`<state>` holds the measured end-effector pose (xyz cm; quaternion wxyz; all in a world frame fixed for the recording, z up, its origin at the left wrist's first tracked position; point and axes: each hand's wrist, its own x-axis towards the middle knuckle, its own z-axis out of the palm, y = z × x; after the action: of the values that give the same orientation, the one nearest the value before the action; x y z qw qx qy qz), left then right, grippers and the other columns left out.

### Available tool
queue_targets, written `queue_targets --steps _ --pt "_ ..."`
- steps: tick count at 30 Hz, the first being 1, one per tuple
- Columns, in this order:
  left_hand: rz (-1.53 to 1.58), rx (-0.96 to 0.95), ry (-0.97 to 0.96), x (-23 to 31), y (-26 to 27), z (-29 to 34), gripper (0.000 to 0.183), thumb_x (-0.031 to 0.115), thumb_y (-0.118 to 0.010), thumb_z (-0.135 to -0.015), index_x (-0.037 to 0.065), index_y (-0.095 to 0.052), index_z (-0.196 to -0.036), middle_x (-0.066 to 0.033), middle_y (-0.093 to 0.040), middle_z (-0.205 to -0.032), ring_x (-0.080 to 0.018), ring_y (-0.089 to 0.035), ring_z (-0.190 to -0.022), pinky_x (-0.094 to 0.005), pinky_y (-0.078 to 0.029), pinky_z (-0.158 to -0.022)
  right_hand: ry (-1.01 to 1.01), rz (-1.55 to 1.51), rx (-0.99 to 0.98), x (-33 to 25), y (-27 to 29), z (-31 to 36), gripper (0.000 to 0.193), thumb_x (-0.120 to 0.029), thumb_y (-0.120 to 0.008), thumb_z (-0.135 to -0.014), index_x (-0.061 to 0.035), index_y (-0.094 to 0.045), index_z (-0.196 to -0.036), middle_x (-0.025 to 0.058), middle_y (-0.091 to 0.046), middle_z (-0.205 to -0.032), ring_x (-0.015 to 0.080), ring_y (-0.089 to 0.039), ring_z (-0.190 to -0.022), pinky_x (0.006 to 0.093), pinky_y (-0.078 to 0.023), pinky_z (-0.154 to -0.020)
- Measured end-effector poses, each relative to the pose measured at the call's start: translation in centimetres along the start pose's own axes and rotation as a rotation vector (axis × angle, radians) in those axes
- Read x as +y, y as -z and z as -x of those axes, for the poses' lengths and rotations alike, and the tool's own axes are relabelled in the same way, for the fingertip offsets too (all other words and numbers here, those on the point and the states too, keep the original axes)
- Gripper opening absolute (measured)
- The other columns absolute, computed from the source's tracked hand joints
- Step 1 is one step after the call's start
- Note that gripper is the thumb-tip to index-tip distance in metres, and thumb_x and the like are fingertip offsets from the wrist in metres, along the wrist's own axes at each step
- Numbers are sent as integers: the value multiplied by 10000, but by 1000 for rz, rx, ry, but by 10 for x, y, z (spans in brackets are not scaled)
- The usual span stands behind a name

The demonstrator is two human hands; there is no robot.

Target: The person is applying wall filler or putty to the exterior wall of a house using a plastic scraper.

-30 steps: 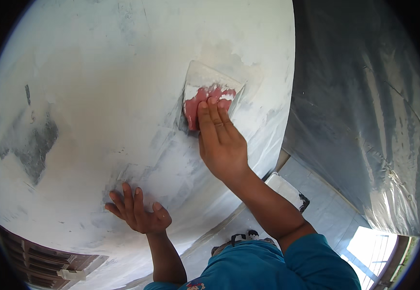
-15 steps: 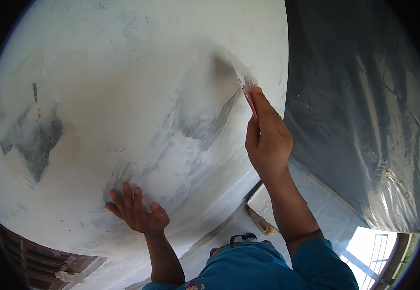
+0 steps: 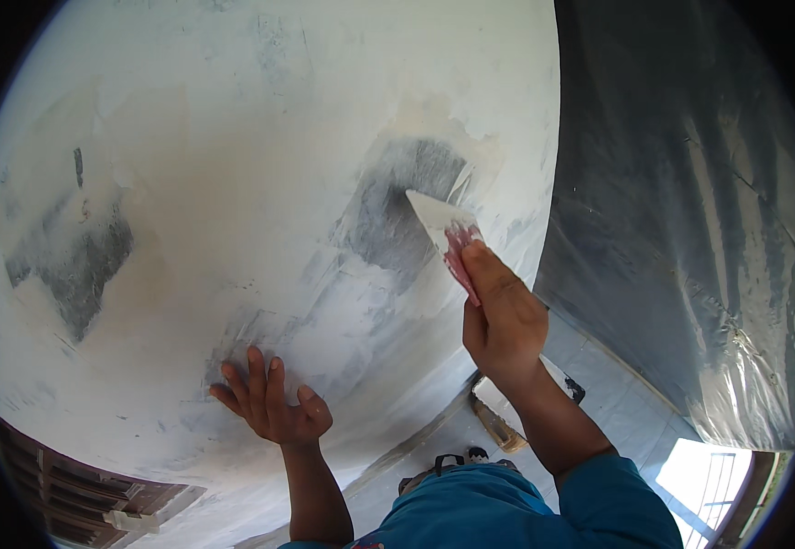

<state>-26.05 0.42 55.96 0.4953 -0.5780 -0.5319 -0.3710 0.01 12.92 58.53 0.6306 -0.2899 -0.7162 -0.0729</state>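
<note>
Looking down from the head, through one wide fisheye lens.
Facing the pale wall (image 3: 233, 210) close up, tilted low enough to catch the blue shirt (image 3: 480, 503) and floor (image 3: 619, 389) beneath.

Floor (image 3: 603, 366): pale grey, hard-surfaced, with thin straight joints visible toward the right. A brownish soiled strip (image 3: 416, 439) runs along it near the foot of the pale wall (image 3: 233, 229). Directly on the floor: one flat white item (image 3: 500, 399), tray or board, dark at its edges, its middle hidden behind the right forearm (image 3: 558, 425); just beside it, one tan, elongated object (image 3: 498, 430), kind not determinable. Dark footwear (image 3: 477, 455) also noted, partly visible.
</note>
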Motion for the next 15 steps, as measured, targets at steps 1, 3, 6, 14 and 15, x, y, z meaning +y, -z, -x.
queue_targets --steps 1,3,6,14,15 --pt "-11 -7 -14 0 -1 -1 389 274 -456 -948 52 -626 -1219 -175 -603 -1379 -407 -355 -1452 -595 -64 -1221 -62 72 63 21 -4 -22 494 70 -623 -803 -1 -624 -1292 189 -678 -1220 309 -683 -1099 373 -566 -933" --pt "-1 -10 -25 7 -5 -2 399 276 -443 -966 47 -613 -1245 -186 -590 -1393 -412 -359 -1448 -584 -72 -1224 -123 166 126 46 -5 -47 487 69 -624 -807 8 -618 -1291 190 -675 -1221 316 -678 -1108 368 -570 -919" --pt "-5 -5 -35 5 -5 -3 397 276 -447 -964 50 -613 -1244 -182 -592 -1392 -411 -360 -1448 -585 -69 -1224 -17 226 28 38 -46 -30 487 28 -662 -810 23 -610 -1294 203 -671 -1219 343 -664 -1126 370 -571 -917" --pt "-10 -12 -36 1 -2 1 410 295 -450 -964 56 -606 -1258 -186 -589 -1392 -418 -362 -1445 -589 -79 -1222 -86 -177 -199 -21 -3 60 424 72 -633 -811 58 -640 -1235 214 -696 -1156 320 -701 -1074 362 -571 -922" --pt "-8 -15 -36 0 1 2 410 295 -450 -964 56 -606 -1258 -186 -589 -1392 -418 -362 -1445 -589 -79 -1222 -91 -97 -98 -9 2 42 436 79 -624 -816 35 -642 -1250 202 -708 -1107 303 -717 -983 349 -581 -845"
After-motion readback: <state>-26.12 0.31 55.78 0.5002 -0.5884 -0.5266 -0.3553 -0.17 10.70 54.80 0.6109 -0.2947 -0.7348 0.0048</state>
